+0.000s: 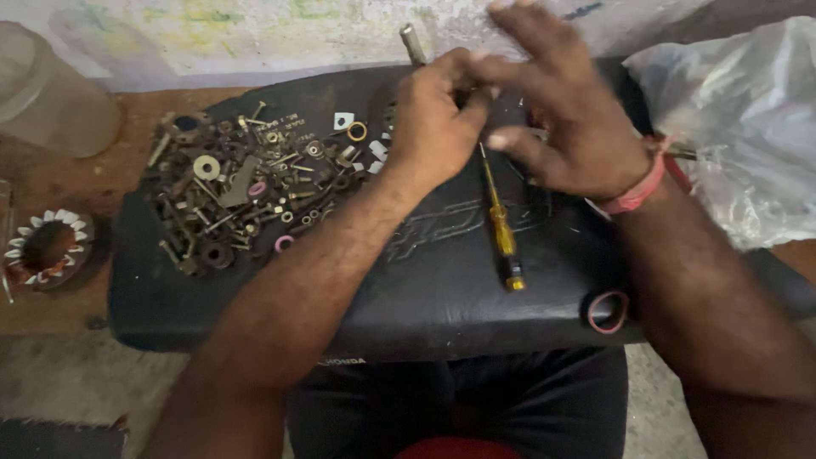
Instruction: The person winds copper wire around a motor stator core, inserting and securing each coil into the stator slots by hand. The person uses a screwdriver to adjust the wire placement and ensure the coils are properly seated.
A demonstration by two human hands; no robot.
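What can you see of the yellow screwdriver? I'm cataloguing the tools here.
The screwdriver has a thin metal shaft and a clear yellow-amber handle with a darker band near its butt. It lies flat on the black seat, shaft pointing up toward the hands, handle toward the person. The tip runs up to the left hand; whether they touch is unclear. The right hand hovers beside it, blurred.
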